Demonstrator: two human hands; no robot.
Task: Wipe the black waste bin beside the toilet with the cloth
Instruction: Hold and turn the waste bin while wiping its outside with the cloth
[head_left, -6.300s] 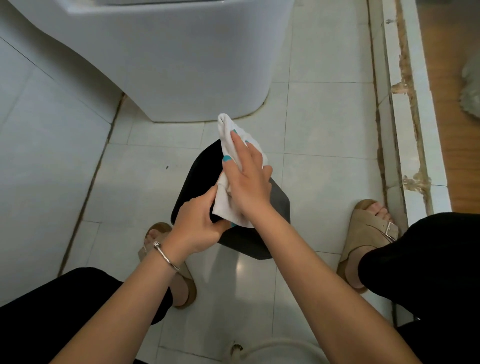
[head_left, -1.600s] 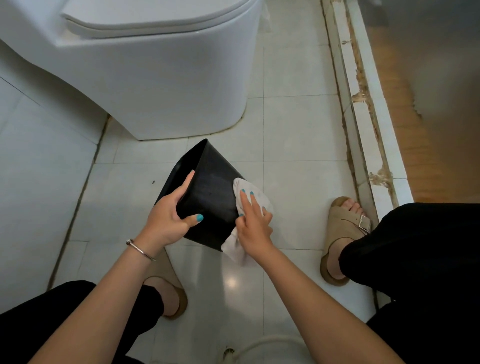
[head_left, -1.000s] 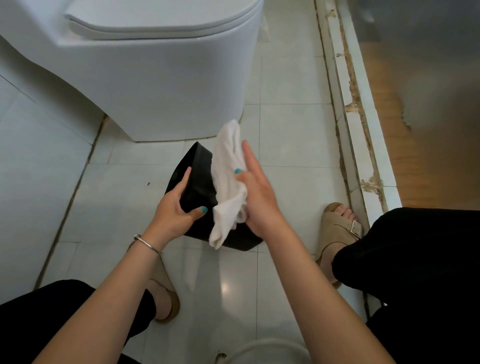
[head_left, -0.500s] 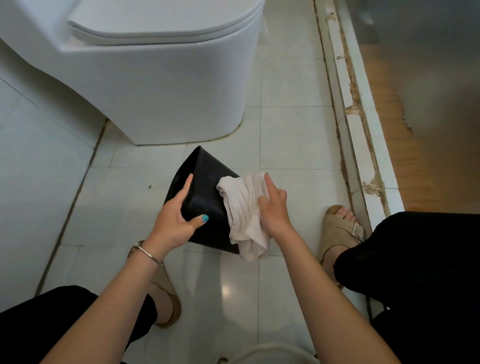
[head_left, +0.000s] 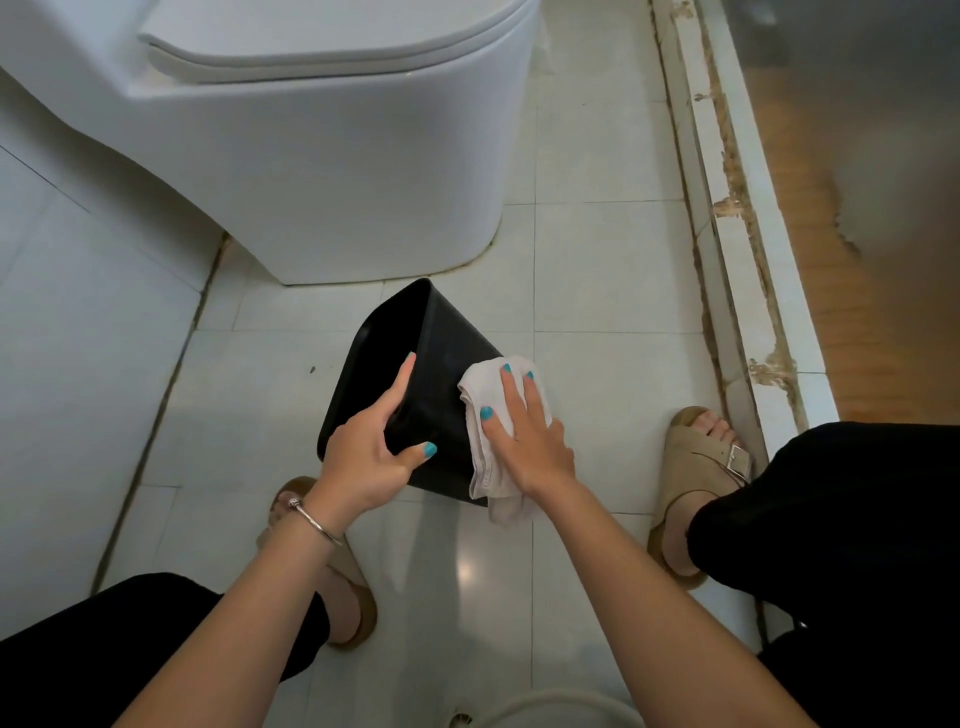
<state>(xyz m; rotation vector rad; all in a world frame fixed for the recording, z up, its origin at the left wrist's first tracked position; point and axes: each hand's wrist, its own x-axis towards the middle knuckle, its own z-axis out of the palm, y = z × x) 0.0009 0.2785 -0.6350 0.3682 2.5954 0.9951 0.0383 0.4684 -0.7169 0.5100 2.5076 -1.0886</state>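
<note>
Head view shows the left hand (head_left: 371, 457) gripping the tilted black waste bin (head_left: 441, 374) in front of the toilet (head_left: 322, 171), while the right hand (head_left: 524, 431) presses the cloth (head_left: 485, 457) with flat fingers on its side, so wiping seems midway.

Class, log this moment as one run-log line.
bin: tilted | left hand: grips rim | right hand: presses cloth on side | step: wiping

Soft, even daylight; a bright glare spot on the floor (head_left: 464, 569) tiles nearby. Straight lines bow at the edges; far right is hazy.
</note>
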